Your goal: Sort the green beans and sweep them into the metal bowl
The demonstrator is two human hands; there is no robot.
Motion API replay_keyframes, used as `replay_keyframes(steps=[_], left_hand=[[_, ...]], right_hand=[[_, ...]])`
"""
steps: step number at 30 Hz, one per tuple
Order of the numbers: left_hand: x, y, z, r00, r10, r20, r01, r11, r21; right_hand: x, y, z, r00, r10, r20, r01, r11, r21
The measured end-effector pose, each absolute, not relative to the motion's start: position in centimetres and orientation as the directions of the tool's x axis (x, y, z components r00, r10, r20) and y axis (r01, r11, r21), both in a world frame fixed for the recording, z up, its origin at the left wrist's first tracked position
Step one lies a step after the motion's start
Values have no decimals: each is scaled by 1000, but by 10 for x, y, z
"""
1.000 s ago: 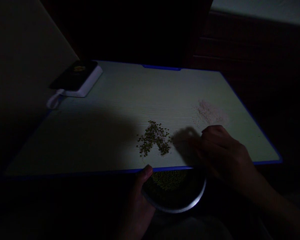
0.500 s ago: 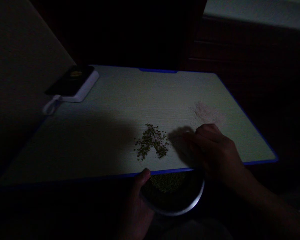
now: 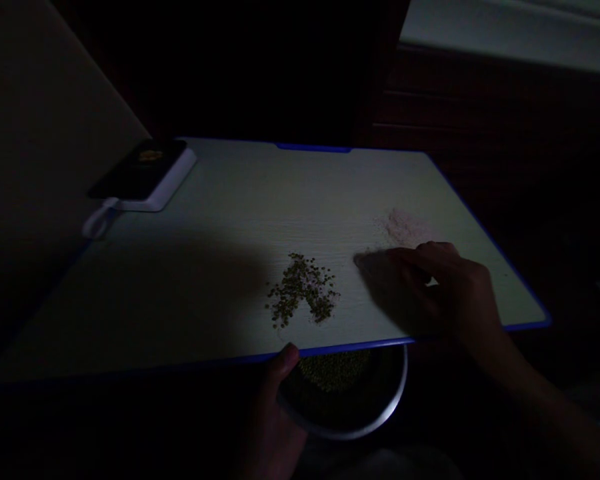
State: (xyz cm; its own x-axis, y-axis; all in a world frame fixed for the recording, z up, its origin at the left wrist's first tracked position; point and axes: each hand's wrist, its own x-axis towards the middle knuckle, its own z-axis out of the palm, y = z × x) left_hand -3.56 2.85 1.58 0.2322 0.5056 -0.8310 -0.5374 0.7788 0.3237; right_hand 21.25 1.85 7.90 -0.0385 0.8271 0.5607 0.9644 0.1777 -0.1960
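Board [image 3: 230,193]: pale top with a blue edge; its near left corner sinks into darkness.
Loose seeds [image 3: 295,283]: green, scattered on the board near the middle of its near edge, spread much as half a second ago.
Bowl [image 3: 387,413]: just under the board's near edge, its far side hidden by the board; more of its rim on the right shows now, since the arm covers less of it.
Seeds in the bowl [image 3: 336,370]: green, dim, depth hard to judge.
Left hand [image 3: 280,413]: grasping the bowl, thumb over the rim beside the board's near edge; the other fingers are out of sight beneath.
Right hand [image 3: 453,283]: over the right part of the board, now farther from the loose seeds and nearer the pale heap; fingers curled, but I cannot tell whether the fingertips pinch anything.
Pale heap [image 3: 403,225]: toward the board's right side, its near right part now covered by the right hand; grains too fine to make out.
White block [image 3: 175,180]: dark-topped, at the board's far left corner, unmoved there; the yellowish patch [image 3: 150,156] on top is unclear.
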Motion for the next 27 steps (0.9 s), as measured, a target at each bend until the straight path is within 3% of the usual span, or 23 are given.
replay_keyframes(steps=[4,8,15,20,23,27], left_hand=[[-31,29,19,197,506,-840,-557,762,329],[-29,31,23,180,504,-844,-566,755,330],[-30,31,20,200,502,-842,-558,764,323],[-36,31,15,246,489,-837,-535,789,303],[-41,31,10,265,456,-849,-492,822,288],[-45,30,-2,263,505,-822,-457,816,355]], right_hand=[[195,30,80,-100,860,500,943,242,-228],[201,51,73,15,896,445,971,94,-222],[249,45,82,110,895,433,973,-8,-230],[270,19,98,-9,945,328,924,133,-357],[275,12,98,-210,947,243,897,285,-337],[280,28,85,-226,941,252,918,293,-268]])
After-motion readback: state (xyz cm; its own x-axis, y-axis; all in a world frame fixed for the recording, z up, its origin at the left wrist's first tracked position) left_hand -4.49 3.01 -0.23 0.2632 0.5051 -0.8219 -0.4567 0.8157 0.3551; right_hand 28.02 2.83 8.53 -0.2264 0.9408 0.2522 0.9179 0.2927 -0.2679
